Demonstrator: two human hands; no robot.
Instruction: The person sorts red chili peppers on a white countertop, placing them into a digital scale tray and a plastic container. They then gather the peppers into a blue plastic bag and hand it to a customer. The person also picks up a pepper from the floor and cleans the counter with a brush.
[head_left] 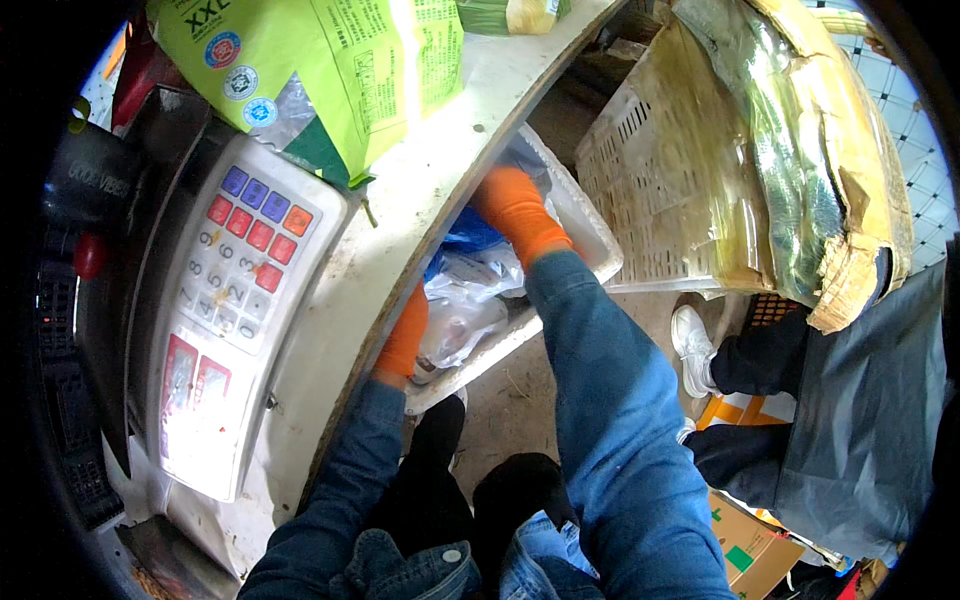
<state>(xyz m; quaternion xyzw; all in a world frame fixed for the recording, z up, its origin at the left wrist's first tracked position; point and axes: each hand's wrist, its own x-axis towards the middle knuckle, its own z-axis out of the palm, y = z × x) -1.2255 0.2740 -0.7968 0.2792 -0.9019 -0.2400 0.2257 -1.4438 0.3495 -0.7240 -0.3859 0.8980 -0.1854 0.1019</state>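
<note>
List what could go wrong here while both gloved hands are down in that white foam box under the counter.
1. Both hands, left and right, reach into the white foam box among plastic bags; the fingers are hidden, so a grasp may slip unseen.
2. The box sits partly under the counter edge, so an arm could knock it.
3. Another person's white shoe stands close by; a pulled-out box might hit it.

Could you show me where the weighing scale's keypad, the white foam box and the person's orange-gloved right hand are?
Weighing scale (235,290), head view: on its keypad panel.
White foam box (590,235), head view: on its right rim.
Right hand (515,210), head view: on the back of the orange glove.
</note>
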